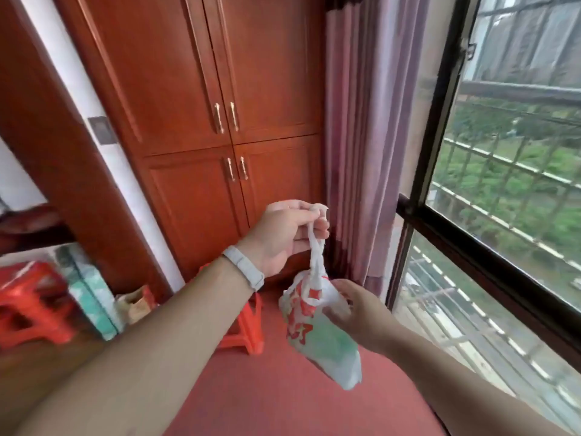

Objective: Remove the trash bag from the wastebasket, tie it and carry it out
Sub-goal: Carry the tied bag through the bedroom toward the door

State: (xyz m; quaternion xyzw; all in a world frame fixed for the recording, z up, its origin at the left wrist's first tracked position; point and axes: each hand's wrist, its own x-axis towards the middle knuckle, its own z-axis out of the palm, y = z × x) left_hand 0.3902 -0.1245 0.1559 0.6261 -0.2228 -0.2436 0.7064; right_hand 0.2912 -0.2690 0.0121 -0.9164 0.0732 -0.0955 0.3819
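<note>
A small white trash bag (317, 332) with red print and greenish contents hangs in the air in front of me. My left hand (286, 234), with a pale band on its wrist, pinches the bag's twisted handles from above and holds them up. My right hand (358, 313) grips the side of the bag's body just below the knot of handles. The bag tilts down to the right. No wastebasket is in view.
A red-brown wardrobe (201, 121) stands ahead, a mauve curtain (361, 136) beside it. A barred window (503, 199) fills the right. Orange plastic stools (245, 325) stand low at centre and at the left edge (28, 303). A reddish surface (267, 388) lies below the bag.
</note>
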